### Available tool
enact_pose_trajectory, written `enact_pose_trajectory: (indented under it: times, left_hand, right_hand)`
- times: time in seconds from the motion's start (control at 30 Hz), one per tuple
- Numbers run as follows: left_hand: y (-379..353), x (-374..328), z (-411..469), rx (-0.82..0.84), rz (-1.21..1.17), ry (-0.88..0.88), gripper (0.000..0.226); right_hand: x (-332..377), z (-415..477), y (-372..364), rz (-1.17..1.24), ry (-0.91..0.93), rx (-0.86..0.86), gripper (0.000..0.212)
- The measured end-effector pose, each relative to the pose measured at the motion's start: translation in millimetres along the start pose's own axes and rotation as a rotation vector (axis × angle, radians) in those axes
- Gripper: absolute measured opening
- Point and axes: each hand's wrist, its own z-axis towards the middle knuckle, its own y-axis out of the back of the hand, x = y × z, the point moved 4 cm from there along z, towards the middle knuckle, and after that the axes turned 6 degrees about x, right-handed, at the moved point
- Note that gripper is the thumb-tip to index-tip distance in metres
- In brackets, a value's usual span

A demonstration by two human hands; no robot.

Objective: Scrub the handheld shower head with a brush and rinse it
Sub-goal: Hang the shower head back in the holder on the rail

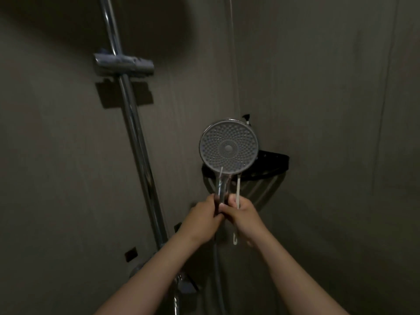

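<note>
The round chrome shower head (229, 147) is held upright in front of me, its nozzle face turned toward me. My left hand (202, 218) grips the lower part of its handle. My right hand (243, 215) touches the same handle with its fingertips and also holds a thin white brush (238, 192) that runs upright beside the handle. The brush's upper end is hidden behind the shower head's rim, so its bristles cannot be seen. The grey hose (217, 269) hangs down from the handle between my forearms.
A chrome riser rail (134, 133) with a sliding holder (122, 64) runs down the wall at left to the mixer valve (181, 283). A black corner shelf (275, 165) sits behind the shower head. Grey walls meet in a corner at right. The room is dim.
</note>
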Motion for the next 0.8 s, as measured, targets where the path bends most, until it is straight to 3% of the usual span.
enact_pose_trajectory:
  times: [0.07, 0.33, 0.53, 0.8]
  left_hand:
    - [17.2, -5.1, 12.4, -0.036, 0.030, 0.023, 0.033]
    - [85.5, -37.9, 56.2, -0.153, -0.006, 0.169, 0.026]
    - [135.5, -60.2, 78.6, -0.158, -0.064, 0.202, 0.021]
    - [215.2, -101.0, 99.5, -0.188, -0.148, 0.230, 0.017]
  right_hand:
    - [22.5, 11.4, -4.4, 0.004, 0.026, 0.026, 0.009]
    - [104.1, 56.3, -16.4, -0.045, 0.152, 0.063, 0.042]
    - [155.7, 91.3, -29.0, -0.032, 0.199, 0.095, 0.046]
    - [251.8, 124.5, -56.4, -0.185, 0.374, 0.078, 0.049]
